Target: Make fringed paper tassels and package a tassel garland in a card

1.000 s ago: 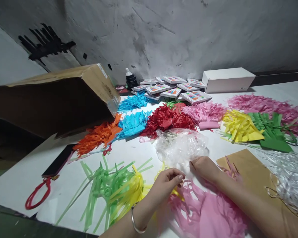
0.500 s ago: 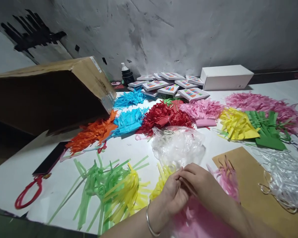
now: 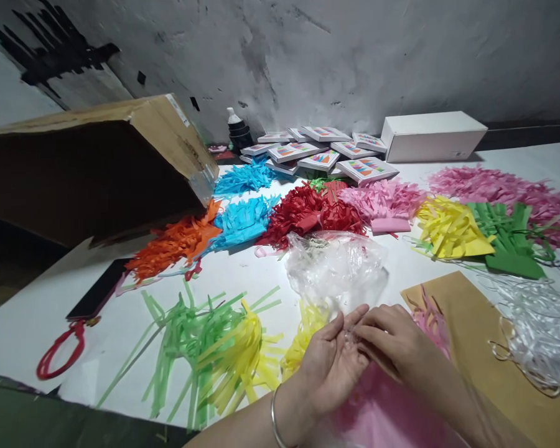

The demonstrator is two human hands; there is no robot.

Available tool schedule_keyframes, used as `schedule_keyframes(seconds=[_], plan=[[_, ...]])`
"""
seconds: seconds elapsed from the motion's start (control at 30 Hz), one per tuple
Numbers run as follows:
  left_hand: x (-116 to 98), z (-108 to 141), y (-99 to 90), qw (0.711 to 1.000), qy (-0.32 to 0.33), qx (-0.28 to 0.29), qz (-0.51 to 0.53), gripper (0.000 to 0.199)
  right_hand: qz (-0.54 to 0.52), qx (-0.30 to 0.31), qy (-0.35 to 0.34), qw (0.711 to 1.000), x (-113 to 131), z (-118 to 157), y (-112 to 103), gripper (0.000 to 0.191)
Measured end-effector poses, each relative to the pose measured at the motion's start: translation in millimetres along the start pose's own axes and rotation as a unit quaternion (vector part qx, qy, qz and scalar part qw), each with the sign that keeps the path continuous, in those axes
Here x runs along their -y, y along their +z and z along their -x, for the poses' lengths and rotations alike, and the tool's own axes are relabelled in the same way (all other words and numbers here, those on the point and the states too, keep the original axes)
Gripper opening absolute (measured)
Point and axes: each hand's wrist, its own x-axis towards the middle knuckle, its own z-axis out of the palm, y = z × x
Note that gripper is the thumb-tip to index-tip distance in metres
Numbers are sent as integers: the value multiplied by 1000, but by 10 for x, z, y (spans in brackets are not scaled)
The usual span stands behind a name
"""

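My left hand [image 3: 331, 364] is turned palm up, its fingers stretched out. Small clear bits [image 3: 350, 336], too tiny to name, seem to lie by its fingers. Over that palm my right hand [image 3: 392, 342] is closed, its fingertips pressed together at the bits; what they pinch is hidden. Beneath both hands spreads pink tissue-like material [image 3: 382, 410]. A crumpled clear plastic bag [image 3: 336, 267] lies just beyond them. Yellow fringe [image 3: 305, 339] peeks out left of my left hand, beside green tassels [image 3: 182, 348] and a yellow tassel [image 3: 247, 354].
Fringed paper bundles in orange [image 3: 172, 249], blue [image 3: 242, 224], red [image 3: 312, 214] and pink [image 3: 387, 202] line the middle. Behind stand flat printed boxes [image 3: 326, 158] and a white box [image 3: 434, 137]. A large carton [image 3: 172, 137] and phone [image 3: 98, 289] are left; white string [image 3: 536, 336] lies right.
My cupped hands have come apart slightly: the left palm has opened flatter and my right hand has shifted right. The view has tilted a little.
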Motion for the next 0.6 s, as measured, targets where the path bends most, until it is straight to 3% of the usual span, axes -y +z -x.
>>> schedule_keyframes(seconds=[0.13,0.33,0.5,0.6], plan=[[41,38,-18,999,-13,-4,32,51,-26,-8,38,999,-5,10,94,13],[61,47,-83,999,-28,-20,25,52,-83,-68,131,986,67,24,97,18],[40,70,-145,998,-33,36,-38,49,-244,-111,253,930,66,34,-30,23],[28,96,-157,997,-30,49,-57,43,-310,-160,278,895,30,81,-95,26]])
